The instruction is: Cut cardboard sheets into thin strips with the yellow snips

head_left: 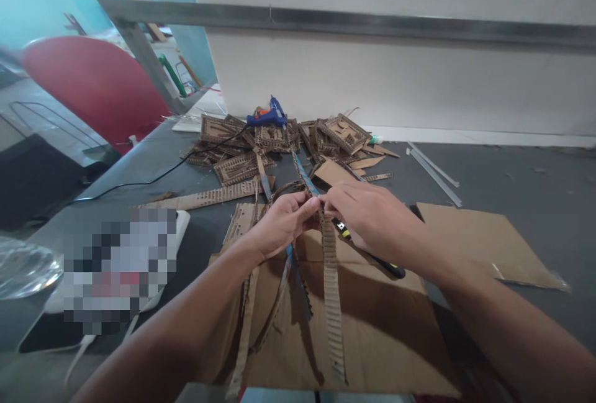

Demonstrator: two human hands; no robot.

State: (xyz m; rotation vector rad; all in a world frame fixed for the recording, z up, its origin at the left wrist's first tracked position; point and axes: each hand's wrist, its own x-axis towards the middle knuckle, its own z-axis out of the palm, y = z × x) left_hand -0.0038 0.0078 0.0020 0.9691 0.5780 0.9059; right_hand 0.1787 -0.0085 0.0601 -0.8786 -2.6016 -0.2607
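Note:
My left hand [286, 220] pinches a bundle of narrow cardboard strips near the middle of the view. My right hand [356, 207] meets it, fingertips closed on the strips close to my left thumb. One corrugated strip [331, 285] hangs down from between the hands, and a blue-printed strip [302, 170] runs up and away from them. Below lies a large brown cardboard sheet [382, 335]. A black and yellow cutter [344, 231] is partly hidden beneath my right hand.
Behind the hands, a blue glue gun [269, 116] rests on piled cardboard frames [239, 167]. Clear sticks [435, 173] and a cardboard piece [488, 241] lie right. A white-edged device [179, 235] with a cable and a clear plastic item [28, 267] are left, near a red chair [93, 83].

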